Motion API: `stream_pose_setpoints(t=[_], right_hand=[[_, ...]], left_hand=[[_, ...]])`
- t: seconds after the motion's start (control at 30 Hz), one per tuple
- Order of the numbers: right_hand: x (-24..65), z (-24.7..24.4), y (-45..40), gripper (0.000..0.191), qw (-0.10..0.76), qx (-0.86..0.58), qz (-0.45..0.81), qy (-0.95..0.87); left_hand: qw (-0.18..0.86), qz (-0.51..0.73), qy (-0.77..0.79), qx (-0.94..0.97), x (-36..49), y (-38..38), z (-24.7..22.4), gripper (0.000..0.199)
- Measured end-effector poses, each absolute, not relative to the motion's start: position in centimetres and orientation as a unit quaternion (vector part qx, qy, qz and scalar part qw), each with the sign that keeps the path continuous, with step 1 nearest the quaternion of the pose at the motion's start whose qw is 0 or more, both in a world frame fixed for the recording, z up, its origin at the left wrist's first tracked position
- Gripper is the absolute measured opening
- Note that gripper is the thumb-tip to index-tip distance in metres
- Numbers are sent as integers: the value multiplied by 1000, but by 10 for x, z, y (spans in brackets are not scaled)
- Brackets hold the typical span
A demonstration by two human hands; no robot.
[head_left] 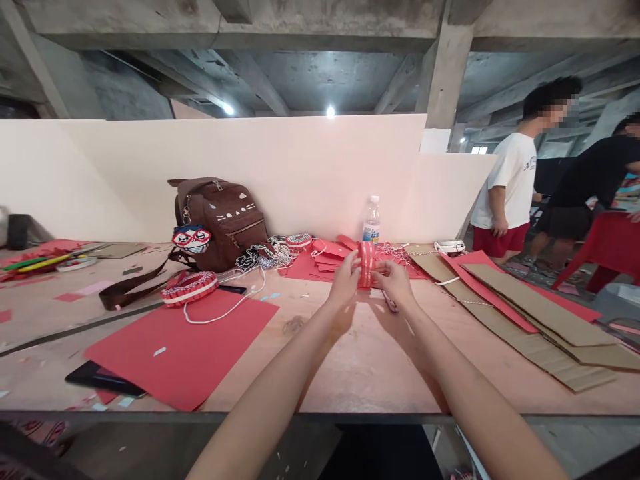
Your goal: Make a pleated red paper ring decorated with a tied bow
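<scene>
Just above the table, a red paper ring (367, 265) with pale stripes along its band stands upright between my hands. My left hand (345, 279) grips its left side, the fingers curled round the edge. On the opposite side, my right hand (395, 281) pinches the band with thumb and fingers. Below the right hand lies a small dark object, partly hidden, whose kind I cannot tell. A similar red ring (190, 288) with a white band rests at the left on a red paper sheet (195, 353), and white cord trails from it.
A brown backpack (220, 223) stands at the back left, near tangled cord (265, 255). Behind my hands are a water bottle (371, 220) and red paper pieces (325, 257). Cardboard strips (540, 303) lie at the right. A person in a white shirt (510, 177) stands beyond the table.
</scene>
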State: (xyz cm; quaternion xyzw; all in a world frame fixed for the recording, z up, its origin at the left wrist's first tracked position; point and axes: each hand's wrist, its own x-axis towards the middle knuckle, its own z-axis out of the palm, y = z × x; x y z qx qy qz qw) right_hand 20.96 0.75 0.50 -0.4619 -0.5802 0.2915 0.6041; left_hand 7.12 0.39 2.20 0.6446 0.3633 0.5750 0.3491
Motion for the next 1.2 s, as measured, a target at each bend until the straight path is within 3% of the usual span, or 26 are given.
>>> stream_pose_setpoints(t=[0.43,1.2], right_hand=[[202,16,3,14,588,-429,276,-627],[211,17,3,4,587,-474,237,-612]], left_hand=[[346,611,373,606,64,19,30,22],[436,539,384,611,67,20,19,10]])
